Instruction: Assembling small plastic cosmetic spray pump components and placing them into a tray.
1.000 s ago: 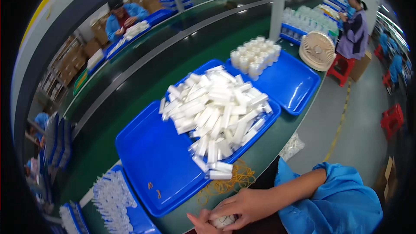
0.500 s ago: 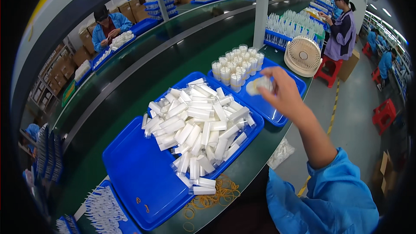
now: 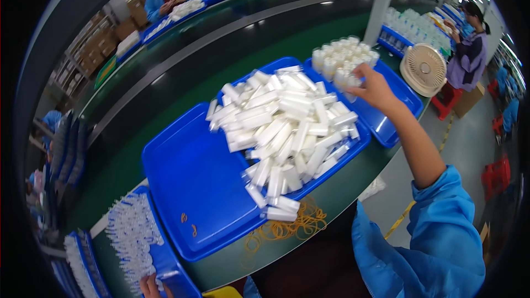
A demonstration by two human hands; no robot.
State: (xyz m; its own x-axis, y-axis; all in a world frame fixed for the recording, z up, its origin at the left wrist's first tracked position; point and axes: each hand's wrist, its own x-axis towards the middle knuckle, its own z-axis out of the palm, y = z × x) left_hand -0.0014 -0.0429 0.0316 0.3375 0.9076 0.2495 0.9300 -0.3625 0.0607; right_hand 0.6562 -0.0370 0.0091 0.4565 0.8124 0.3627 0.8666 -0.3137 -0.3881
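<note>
Your left hand (image 3: 150, 287) is nearly cut off at the lower edge; only a few fingertips show, resting on the near rim of the small blue tray (image 3: 165, 265) that holds clear slender pieces (image 3: 130, 237). You cannot tell whether that hand is closed on anything. Your right hand (image 3: 375, 89) reaches far forward, fingers pinched together on a bundle of white tubes (image 3: 350, 81), held at the near side of the standing bundles (image 3: 342, 58) in the far blue tray (image 3: 395, 99). Your palm hides most of the bundle, so how it is bound is hard to make out.

In the middle, the large blue tray (image 3: 193, 182) carries a loose heap of white tubes (image 3: 287, 127) crowding its right half, a few spilling over the near edge; its left half is bare but for two small orange rubber bands (image 3: 187, 223). More yellow rubber bands (image 3: 287, 226) lie tangled on the green desk (image 3: 326, 198) just beside the tray's near corner.

Behind the trays runs a dark conveyor belt (image 3: 182, 83). A round beige fan (image 3: 423, 69) stands at the desk's right end, near a person in purple (image 3: 469, 49). Brown cartons (image 3: 88, 44) stack at the far left, blurred by the lens rim. Open room lies along the desk's near edge, between the trays and your blue sleeve (image 3: 436, 243).
</note>
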